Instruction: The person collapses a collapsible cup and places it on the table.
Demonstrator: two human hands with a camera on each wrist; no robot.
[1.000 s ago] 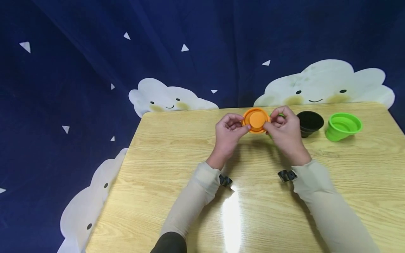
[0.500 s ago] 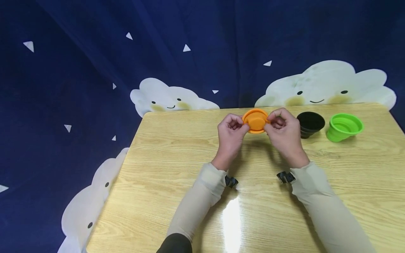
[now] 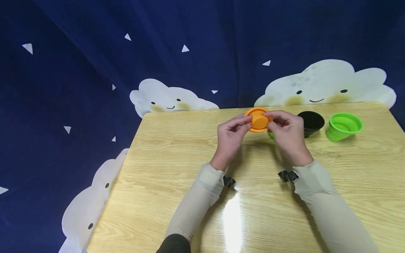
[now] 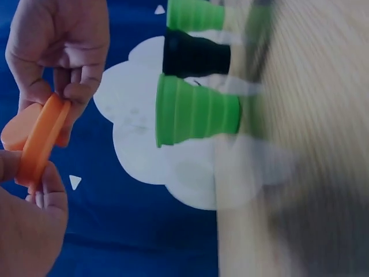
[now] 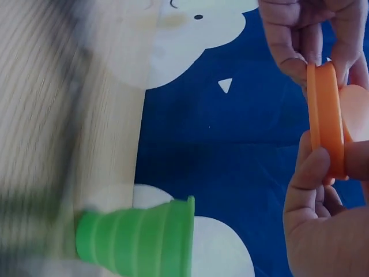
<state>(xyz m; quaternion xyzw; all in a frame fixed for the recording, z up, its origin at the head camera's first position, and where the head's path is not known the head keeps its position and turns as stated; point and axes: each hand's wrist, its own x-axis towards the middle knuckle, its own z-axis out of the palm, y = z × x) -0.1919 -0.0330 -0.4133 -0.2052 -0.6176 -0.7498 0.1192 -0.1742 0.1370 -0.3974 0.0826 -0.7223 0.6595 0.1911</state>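
Both hands hold an orange collapsible cup (image 3: 259, 121), folded flat, up over the far part of the table. Its round middle part sticks out past the ring-shaped rim, on the side facing the head camera. The left hand (image 3: 230, 138) pinches its left edge, and the right hand (image 3: 290, 137) pinches the right edge. In the left wrist view the folded cup (image 4: 41, 138) is edge-on between the fingers of both hands. Behind the right hand stands a green collapsible cup (image 4: 196, 111), stretched to full height; the head view shows only a sliver of it.
To the right of the right hand stand a black collapsible cup (image 3: 311, 121) and another green cup (image 3: 344, 127), both extended and mouth up. The wooden table (image 3: 171, 151) ends at a dark blue curtain (image 3: 196, 42) with white clouds.
The orange cup has turned in the hands, its round middle part showing more fully than half a second ago. Fingers of both hands have shifted onto its near face. The standing cups stay put.
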